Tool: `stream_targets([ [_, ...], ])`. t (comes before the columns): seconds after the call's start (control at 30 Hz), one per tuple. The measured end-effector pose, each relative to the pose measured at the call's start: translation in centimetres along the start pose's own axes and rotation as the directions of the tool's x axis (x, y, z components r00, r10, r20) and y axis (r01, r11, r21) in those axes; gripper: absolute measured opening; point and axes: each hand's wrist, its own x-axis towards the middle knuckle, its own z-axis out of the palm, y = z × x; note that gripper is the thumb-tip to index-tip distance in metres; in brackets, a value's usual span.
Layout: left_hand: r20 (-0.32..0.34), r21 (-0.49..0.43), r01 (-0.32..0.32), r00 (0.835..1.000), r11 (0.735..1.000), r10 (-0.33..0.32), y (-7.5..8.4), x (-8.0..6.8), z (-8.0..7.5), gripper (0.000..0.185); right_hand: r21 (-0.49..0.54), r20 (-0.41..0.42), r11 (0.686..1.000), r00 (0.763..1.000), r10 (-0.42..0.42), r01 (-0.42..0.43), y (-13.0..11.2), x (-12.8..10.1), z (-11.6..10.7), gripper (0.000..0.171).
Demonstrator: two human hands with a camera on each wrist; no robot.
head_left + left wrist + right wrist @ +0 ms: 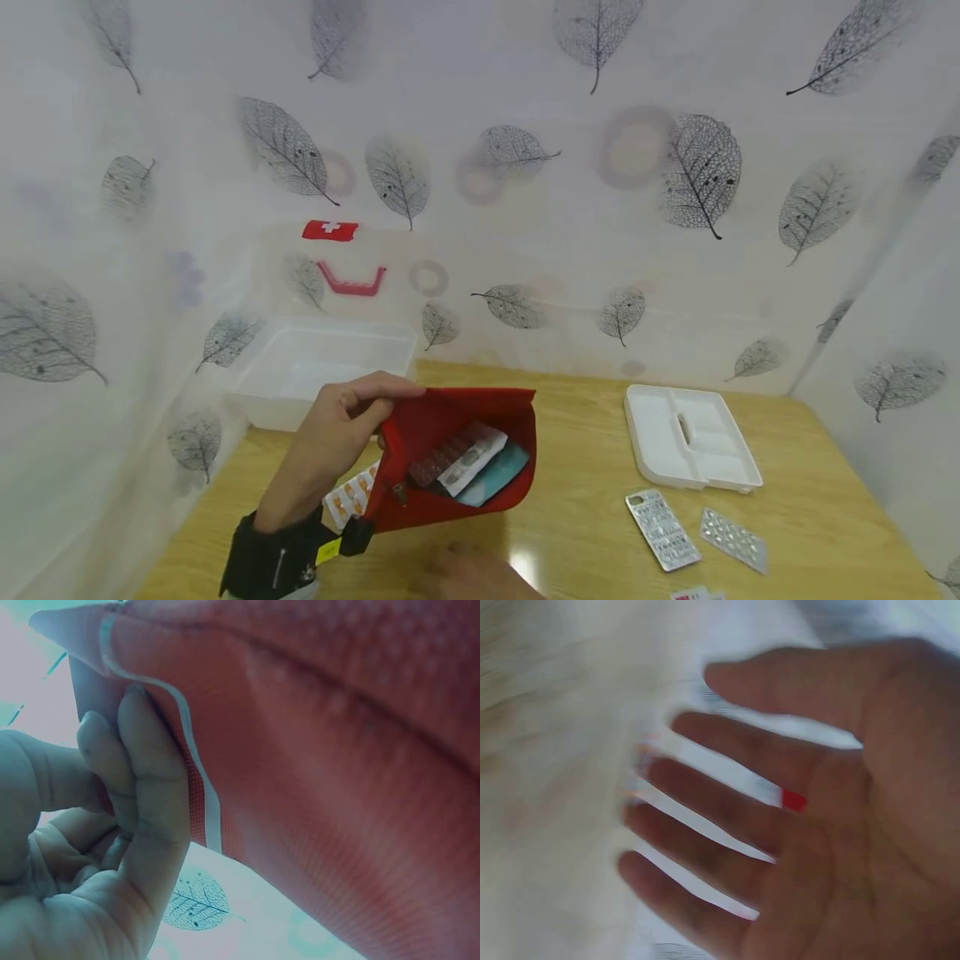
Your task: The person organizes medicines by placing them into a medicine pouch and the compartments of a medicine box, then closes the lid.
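A person's left hand [337, 437] holds up a red pouch [438, 417] just below the centre of the frame, its thumb and fingers clamped on the pouch's upper left edge. The pouch gapes toward the viewer. Inside it lie a reddish-brown blister strip [438, 462], a white packet [474, 460] and a teal packet [497, 477], overlapping from left to right. In the left wrist view, the fingers pinch the red fabric near a pale strip [191, 735] that curves down it. A dark sleeve [255, 562] covers the left wrist

The right hand [476, 575] is blurred at the bottom centre, below the pouch; the right wrist view shows its fingers apart, spread and nearly straight

Partly hidden behind the pouch, at lower left, a blister pack of orange pills [351, 498] lies on the pale wooden bench [585, 433]. Farther back at left stands a see-through whitish box [322, 367]; above it in the frame appear a red handle [352, 287] and a red label with a white cross [330, 230]. At right sits a white divided tray [720, 462], with two silver blister packs [663, 531] below it, side by side, and a small packet [697, 593] cut off by the bottom edge. A white sheet printed with grey leaves [525, 225] fills the background
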Motion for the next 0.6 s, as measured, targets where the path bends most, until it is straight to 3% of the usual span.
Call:
stream_targets([
  [0.03,-0.007,0.002,-0.003,1.000,1.000,0.003,0.2,0.0,-0.1,0.027,-0.024,-0.006,1.000,1.000,0.001,-0.001,0.2,0.8,0.3,0.021],
  [0.17,-0.034,0.011,-0.009,0.999,1.000,0.009,1.1,-0.4,-0.8,0.026,0.046,-0.078,0.999,0.997,-0.005,0.008,1.0,2.8,1.0,0.024],
  [0.23,-0.040,0.020,-0.004,0.999,1.000,0.005,1.4,-0.6,-1.1,0.026,0.209,-0.098,0.978,0.995,0.037,-0.016,1.5,3.9,1.9,0.024],
  [0.3,-0.042,0.025,0.006,0.999,1.000,-0.005,1.7,-0.8,-1.3,0.026,0.408,-0.098,0.911,0.988,0.116,-0.066,2.2,5.4,3.6,0.024],
  [0.4,-0.039,0.033,0.011,0.999,0.999,-0.010,1.8,-0.9,-1.4,0.025,0.685,-0.028,0.708,0.966,0.257,-0.169,3.3,8.1,6.3,0.020],
  [0.43,-0.040,0.036,0.010,0.999,0.999,-0.008,1.8,-0.9,-1.4,0.025,0.713,-0.009,0.677,0.962,0.274,-0.186,3.6,9.0,7.0,0.017],
  [0.53,-0.042,0.047,0.010,0.999,0.999,-0.008,1.9,-1.0,-1.5,0.025,0.722,-0.007,0.670,0.967,0.256,-0.172,4.1,11.1,7.9,0.018],
  [0.57,-0.044,0.051,0.014,0.999,0.999,-0.011,2.0,-1.1,-1.5,0.025,0.722,-0.020,0.675,0.970,0.243,-0.155,4.0,11.4,8.0,0.018],
  [0.6,-0.046,0.054,0.019,0.999,0.998,-0.017,2.0,-1.2,-1.6,0.024,0.705,-0.040,0.700,0.977,0.207,-0.119,3.9,11.6,7.8,0.025],
])
